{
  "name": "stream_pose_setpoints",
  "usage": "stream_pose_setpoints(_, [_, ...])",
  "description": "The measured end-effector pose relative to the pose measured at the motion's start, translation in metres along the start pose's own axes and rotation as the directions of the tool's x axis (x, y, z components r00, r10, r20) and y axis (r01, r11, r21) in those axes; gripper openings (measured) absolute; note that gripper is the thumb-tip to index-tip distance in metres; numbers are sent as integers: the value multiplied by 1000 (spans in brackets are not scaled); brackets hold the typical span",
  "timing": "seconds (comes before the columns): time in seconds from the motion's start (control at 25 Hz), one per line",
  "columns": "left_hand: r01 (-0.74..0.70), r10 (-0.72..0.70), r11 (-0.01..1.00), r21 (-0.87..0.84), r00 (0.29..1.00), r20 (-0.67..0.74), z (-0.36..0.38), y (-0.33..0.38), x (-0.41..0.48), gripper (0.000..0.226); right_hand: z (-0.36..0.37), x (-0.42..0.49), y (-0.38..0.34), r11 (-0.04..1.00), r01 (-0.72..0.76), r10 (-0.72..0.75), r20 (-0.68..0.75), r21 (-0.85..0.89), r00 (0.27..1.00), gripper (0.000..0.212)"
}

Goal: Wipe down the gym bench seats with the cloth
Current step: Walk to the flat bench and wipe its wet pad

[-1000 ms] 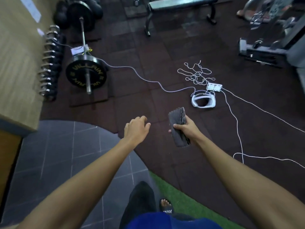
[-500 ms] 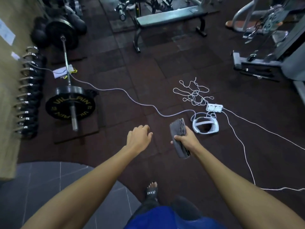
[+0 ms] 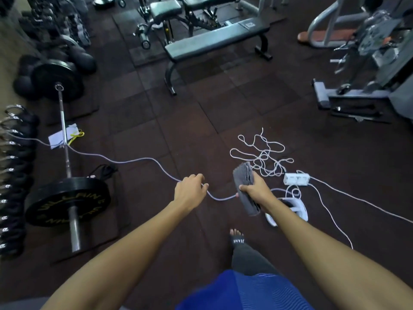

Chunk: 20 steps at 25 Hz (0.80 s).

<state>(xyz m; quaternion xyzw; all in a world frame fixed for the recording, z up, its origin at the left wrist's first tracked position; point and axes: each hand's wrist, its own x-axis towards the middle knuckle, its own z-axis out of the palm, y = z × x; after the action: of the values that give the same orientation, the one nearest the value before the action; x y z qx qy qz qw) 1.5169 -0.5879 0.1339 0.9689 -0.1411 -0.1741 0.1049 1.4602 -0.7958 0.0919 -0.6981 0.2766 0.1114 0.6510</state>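
Head cam: right hand (image 3: 254, 191) grips the cloth (image 3: 243, 175) at mid-frame, thumb across its front. The cloth is grey and folded, roughly upright, and sticks out above and below the fist. Left hand (image 3: 190, 191) is just left of it, fingers loosely curled, holding nothing. Both hands are raised over the rubber floor (image 3: 178, 130).

Flat bench (image 3: 214, 39) is at upper centre, well apart from the cloth. Adjustable bench (image 3: 165, 10) is behind it at the top edge.

Barbell (image 3: 64, 139) lies on the floor at left, its near plate (image 3: 67, 201) lettered in yellow. Dumbbell rack (image 3: 11, 171) is on the far left edge.

White cable (image 3: 131, 161) crosses the floor towards a power strip (image 3: 296, 179) right of the cloth, with a loose tangle above the strip. White ring-shaped device (image 3: 299, 209) lies below the strip, partly hidden by the right forearm.

Grey machine (image 3: 368, 74) is at upper right. Sandalled foot (image 3: 237, 238) shows at lower centre.
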Motion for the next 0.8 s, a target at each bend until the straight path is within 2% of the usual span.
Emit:
stream_pose_setpoints(0.24, [53,-53,998,-24,998,-28,-71,23,162,33,-30,149,-119,998,-22,21,-14,-53,1000,38])
stream_pose_setpoints(0.32, [61,-62,998,-27,998,-33,-89,23,217,33,-27,199,-151,997,-22,24,25,-79,999,38])
stream_pose_setpoints(0.52, [59,-60,998,-34,997,-53,-131,6,387,33,-15,346,-242,991,14,-5,70,-132,998,39])
stream_pose_setpoints(0.6, [51,-54,997,-55,996,-66,-153,-3,463,33,-8,412,-285,987,24,-18,40,-159,999,36])
stream_pose_setpoints(0.8, [61,-66,995,-83,996,-58,-231,-24,635,34,9,568,-392,991,-33,35,12,-127,999,40])
